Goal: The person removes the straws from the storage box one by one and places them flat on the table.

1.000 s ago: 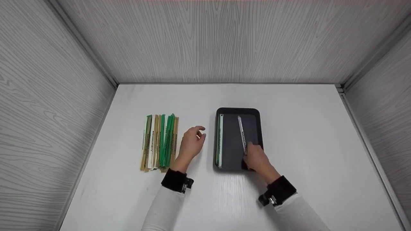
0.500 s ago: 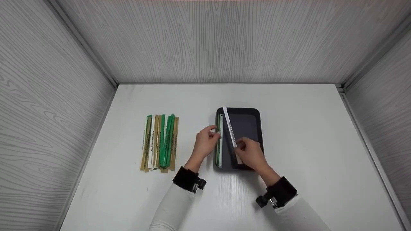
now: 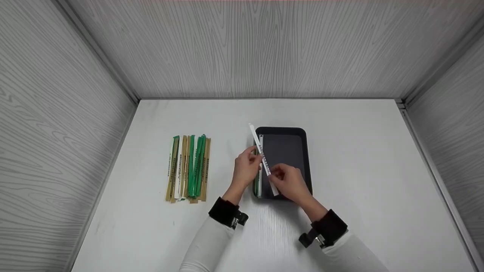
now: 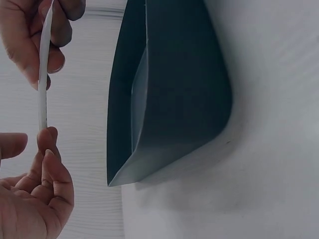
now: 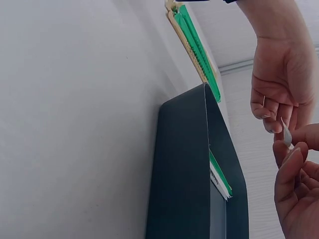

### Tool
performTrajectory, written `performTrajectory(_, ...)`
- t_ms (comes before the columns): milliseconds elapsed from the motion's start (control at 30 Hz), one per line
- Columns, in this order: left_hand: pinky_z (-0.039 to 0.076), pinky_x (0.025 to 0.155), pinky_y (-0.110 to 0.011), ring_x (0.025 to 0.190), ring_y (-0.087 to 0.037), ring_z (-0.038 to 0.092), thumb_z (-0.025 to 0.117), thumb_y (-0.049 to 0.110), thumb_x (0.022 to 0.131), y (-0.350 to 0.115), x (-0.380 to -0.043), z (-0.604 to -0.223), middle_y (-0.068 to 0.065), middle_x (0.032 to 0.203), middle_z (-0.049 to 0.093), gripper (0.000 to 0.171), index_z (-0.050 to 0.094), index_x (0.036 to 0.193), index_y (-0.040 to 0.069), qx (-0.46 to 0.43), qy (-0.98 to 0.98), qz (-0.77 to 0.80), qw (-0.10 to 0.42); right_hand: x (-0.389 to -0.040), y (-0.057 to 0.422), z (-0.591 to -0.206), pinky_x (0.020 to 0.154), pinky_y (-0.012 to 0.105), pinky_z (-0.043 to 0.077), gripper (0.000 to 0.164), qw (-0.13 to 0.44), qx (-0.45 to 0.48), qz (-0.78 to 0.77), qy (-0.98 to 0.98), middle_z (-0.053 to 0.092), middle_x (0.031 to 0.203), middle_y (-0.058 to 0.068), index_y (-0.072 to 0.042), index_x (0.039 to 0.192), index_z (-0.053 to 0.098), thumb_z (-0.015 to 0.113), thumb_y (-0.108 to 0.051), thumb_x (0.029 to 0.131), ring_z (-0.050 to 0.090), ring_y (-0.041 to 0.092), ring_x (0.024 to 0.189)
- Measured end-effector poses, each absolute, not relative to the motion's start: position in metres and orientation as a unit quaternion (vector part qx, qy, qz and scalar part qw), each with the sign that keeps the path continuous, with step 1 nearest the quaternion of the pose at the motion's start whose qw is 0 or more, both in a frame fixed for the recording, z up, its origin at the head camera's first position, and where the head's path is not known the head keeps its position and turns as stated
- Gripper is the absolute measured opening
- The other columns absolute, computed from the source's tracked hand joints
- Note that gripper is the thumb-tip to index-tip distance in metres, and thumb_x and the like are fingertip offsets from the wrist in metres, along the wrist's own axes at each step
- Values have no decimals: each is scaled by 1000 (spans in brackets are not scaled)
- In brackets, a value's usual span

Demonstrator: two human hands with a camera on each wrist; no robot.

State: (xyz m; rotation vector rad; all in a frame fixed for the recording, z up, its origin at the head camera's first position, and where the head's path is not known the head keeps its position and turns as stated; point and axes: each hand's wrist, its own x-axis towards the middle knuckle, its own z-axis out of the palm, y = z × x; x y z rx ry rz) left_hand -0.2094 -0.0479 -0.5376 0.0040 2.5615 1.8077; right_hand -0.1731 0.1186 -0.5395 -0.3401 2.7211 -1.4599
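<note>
My right hand (image 3: 289,181) pinches a slim white wrapped straw (image 3: 254,132) with dark print near its lower end, holding it tilted over the left part of the black tray (image 3: 281,130). My left hand (image 3: 246,166) is at the tray's left edge, its fingertips at the straw's middle. In the left wrist view its thumb (image 4: 14,145) stands apart from the straw and a fingertip meets it. The right wrist view shows a tapered straw end (image 5: 287,135) between both hands. Inside the tray, along its left wall, white and green straws (image 5: 219,175) lie lengthwise, partly hidden by my left hand.
Left of the tray, a pile of green, white and brown wrapped straws (image 3: 196,166) lies side by side on the white table (image 3: 351,151). Grey wood-grain walls (image 3: 264,49) close in the back and both sides.
My right hand has carried the white straw leftward across the tray and tilted it further left. My left hand has moved right, from beside the pile to the straw.
</note>
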Motion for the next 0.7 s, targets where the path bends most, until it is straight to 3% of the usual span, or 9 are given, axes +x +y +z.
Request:
performTrajectory(233, 54, 62, -29, 66, -16, 66, 62, 9, 95, -46, -210, -539, -6, 86, 70, 44, 51, 136, -3, -7, 812, 584, 0, -171, 115, -539, 62, 29, 50, 9, 14, -133, -474, 870, 66, 78, -5, -8, 97, 72, 71, -9, 88, 59, 10, 68)
performTrajectory(500, 49, 65, -29, 69, -15, 61, 63, 9, 93, -58, -214, -543, -3, 78, 66, 37, 58, 128, -3, -10, 831, 554, -45, -173, 116, -544, 64, 32, 48, 8, 31, -135, -460, 877, 64, 80, -5, -9, 98, 72, 67, -15, 94, 57, 13, 70)
performTrajectory(700, 50, 64, -29, 70, -17, 63, 62, 10, 96, -90, -209, -548, -5, 78, 66, 31, 61, 124, -3, -31, 833, 550, -38, -174, 123, -554, 68, 34, 50, 13, 62, -126, -441, 886, 65, 85, -3, -5, 102, 71, 65, -14, 94, 59, 14, 74)
